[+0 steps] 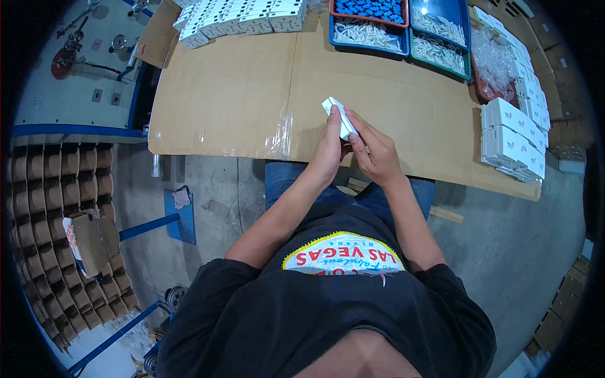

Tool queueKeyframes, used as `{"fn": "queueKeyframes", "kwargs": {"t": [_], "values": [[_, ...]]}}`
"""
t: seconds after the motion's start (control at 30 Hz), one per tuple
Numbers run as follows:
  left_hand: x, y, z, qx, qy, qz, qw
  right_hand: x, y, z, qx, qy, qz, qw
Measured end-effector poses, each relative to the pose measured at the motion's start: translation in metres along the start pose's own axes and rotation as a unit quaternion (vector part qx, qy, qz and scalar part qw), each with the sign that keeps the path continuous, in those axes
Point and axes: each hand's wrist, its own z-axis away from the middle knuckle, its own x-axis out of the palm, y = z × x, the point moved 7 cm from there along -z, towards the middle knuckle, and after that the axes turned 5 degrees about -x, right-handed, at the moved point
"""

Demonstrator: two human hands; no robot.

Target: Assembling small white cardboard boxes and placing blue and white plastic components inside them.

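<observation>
Both your left hand point(329, 148) and right hand point(376, 153) close together on the small white box point(337, 115), holding it raised over the cardboard-covered table point(239, 94) so its end stays reachable.

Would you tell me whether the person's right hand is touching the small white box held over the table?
Touching: the head view shows the right hand with its fingers on the small white box.

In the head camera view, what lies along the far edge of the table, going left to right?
Stacked white boxes → blue tray of small white and blue parts → green-rimmed tray of white parts → clear plastic bags → more white boxes.
</observation>
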Motion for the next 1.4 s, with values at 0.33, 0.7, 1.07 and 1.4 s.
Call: {"fn": "queueKeyframes", "kwargs": {"t": [0.33,0.7,1.07,1.4], "values": [[-0.001,-0.002,0.002,0.03,-0.005,0.021,0.999,0.003,-0.002,0.002,0.022,0.021,0.0,1.0],[0.001,0.033,0.013,0.232,-0.02,-0.163,0.959,-0.014,0.021,0.0,0.176,0.039,-0.254,0.95],[0.023,0.045,0.032,0.365,-0.063,-0.443,0.816,-0.004,0.03,0.008,0.322,-0.03,-0.297,0.898],[0.009,0.011,0.023,-0.068,-0.086,-0.016,0.994,-0.012,0.014,0.0,0.173,0.046,-0.208,0.962]]}}
